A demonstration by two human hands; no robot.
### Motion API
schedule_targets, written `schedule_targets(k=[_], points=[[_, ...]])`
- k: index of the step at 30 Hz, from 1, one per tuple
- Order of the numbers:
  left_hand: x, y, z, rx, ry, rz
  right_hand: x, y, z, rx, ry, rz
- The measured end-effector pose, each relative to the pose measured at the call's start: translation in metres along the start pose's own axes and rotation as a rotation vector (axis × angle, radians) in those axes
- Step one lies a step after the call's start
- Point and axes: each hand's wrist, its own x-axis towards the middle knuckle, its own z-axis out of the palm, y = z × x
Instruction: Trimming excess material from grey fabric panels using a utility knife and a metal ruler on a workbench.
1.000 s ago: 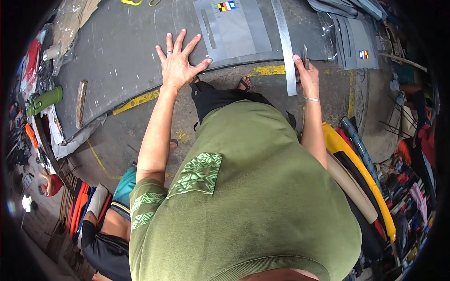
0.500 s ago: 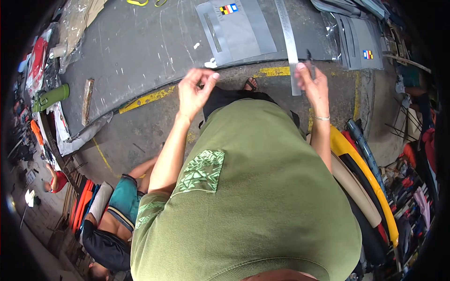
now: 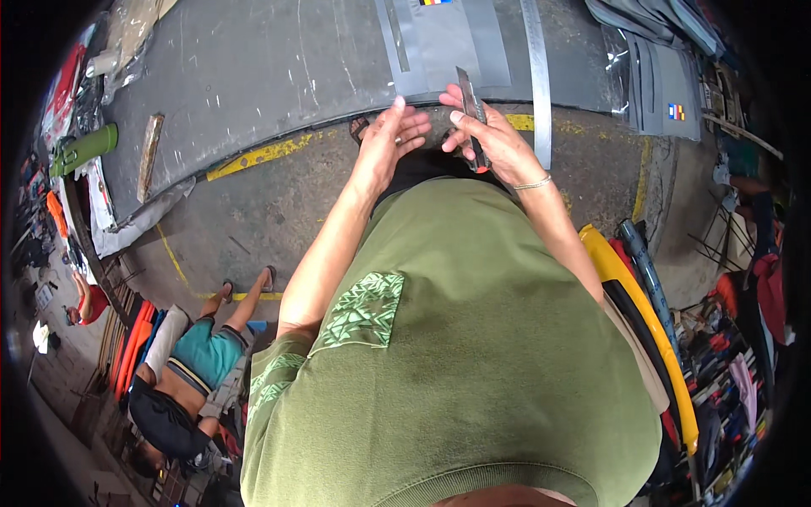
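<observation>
My right hand (image 3: 507,152) grips a snap-off utility knife (image 3: 470,110), its dark blade pointing up and away over the table edge. Just left of it, my left hand (image 3: 387,145) is bare, with fingers apart and nothing in it. Beyond both hands a grey fabric panel (image 3: 449,51) with a small coloured-flag patch lies on the dark work table (image 3: 270,68). To its right, a long metal ruler (image 3: 537,89) juts over the near edge. Neither hand touches the panel or the ruler.
More grey pieces (image 3: 663,93), in clear plastic, lie at the table's right. A wooden stick (image 3: 150,156) and a green roll (image 3: 84,150) are at the left end. Fabric rolls (image 3: 642,338) stand behind me at right. Another person (image 3: 182,380) is behind at left.
My hands have come closer together, the right one swinging left away from the ruler with the knife. My view has shifted, and the person behind has moved farther from me.
</observation>
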Motion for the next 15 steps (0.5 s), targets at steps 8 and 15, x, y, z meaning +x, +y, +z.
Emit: schedule_targets(k=[8,15], points=[[0.023,0.009,-0.001,0.285,0.157,-0.14,-0.001,0.002,-0.012,-0.218,0.137,0.069],[-0.004,-0.002,-0.03,0.106,0.21,0.093,-0.013,0.008,-0.03,-0.274,0.266,0.009]])
